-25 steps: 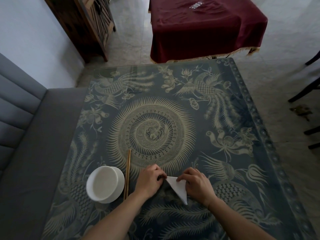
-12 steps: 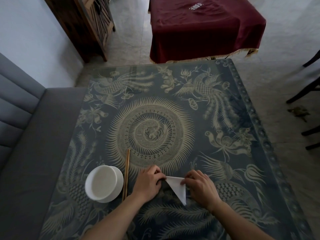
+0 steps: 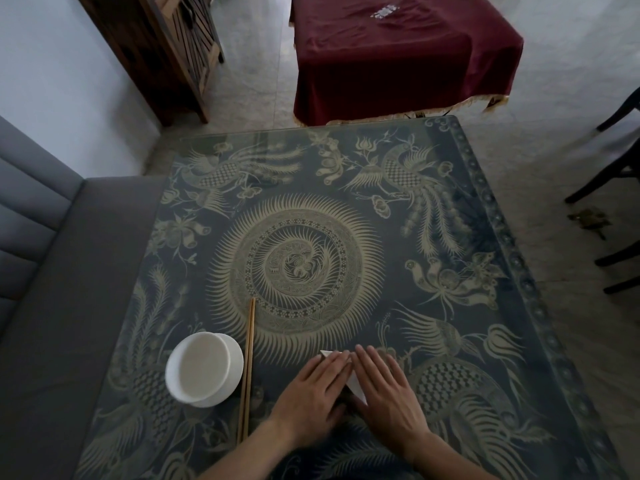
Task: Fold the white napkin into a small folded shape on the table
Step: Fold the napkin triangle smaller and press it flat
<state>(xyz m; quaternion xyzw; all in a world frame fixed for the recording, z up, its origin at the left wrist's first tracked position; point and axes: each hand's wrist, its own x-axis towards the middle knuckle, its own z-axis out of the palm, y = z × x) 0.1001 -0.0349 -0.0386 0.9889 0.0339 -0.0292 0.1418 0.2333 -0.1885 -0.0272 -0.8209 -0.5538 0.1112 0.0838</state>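
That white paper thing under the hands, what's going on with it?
A person is folding a white napkin on a patterned table. Both hands lie flat on it, left hand and right hand side by side, apparently pressing a crease. Only a small triangle of napkin shows between and beyond the fingers. To the left sit a white bowl and a pair of chopsticks, untouched.

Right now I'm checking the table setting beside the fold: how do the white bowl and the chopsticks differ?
The white bowl is round and wide; the chopsticks are thin, straight sticks. The bowl is white; the chopsticks are tan, wood-coloured. The bowl stands upright with its opening up; the chopsticks lie flat, running away from the person. Both rest on the patterned table, side by side, left of the hands, and neither hand touches them.
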